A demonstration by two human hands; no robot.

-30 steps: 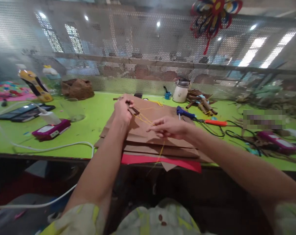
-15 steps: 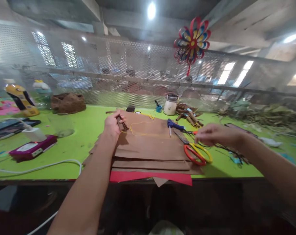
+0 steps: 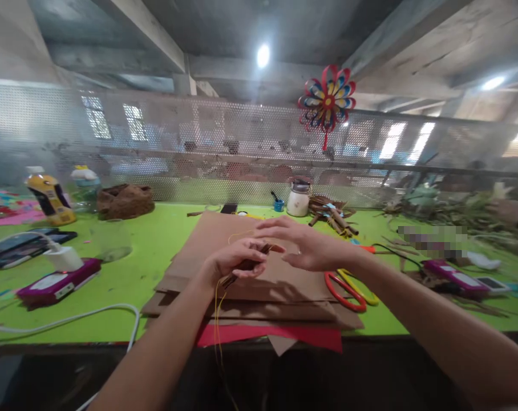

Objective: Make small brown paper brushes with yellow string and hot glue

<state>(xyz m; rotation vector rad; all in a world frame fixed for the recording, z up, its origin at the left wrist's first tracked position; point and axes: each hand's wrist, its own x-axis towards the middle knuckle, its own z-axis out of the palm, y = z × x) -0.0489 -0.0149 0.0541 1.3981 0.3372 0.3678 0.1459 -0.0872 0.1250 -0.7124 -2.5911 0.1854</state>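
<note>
My left hand [image 3: 237, 260] is closed around a small bundle of brown strips [image 3: 229, 281], held above a stack of brown cardboard [image 3: 190, 260]. A yellow thread [image 3: 217, 325] hangs from the bundle past the table's front edge. Beside it, my right hand [image 3: 304, 242] has its fingers stretched out and apart, close to the bundle's far end, with nothing visible in them. Scissors with red and yellow handles [image 3: 347, 295] lie on the stack's right side, their blades hidden behind my right hand and forearm. A red sheet [image 3: 302, 335] sticks out under the cardboard at the front.
On the left of the green table [image 3: 113, 288] are a purple power strip [image 3: 60, 281], a clear cup [image 3: 112, 242] and a yellow bottle [image 3: 53, 197]. At the back stand a white jar [image 3: 298, 200] and bundled brown rolls [image 3: 338, 217]. Dried leaves [image 3: 468, 211] lie right.
My right hand has moved left from beside the scissors to my left hand, and its fingers have spread. The bundle has come nearer and turned, its thread now hanging down. The view has tilted up.
</note>
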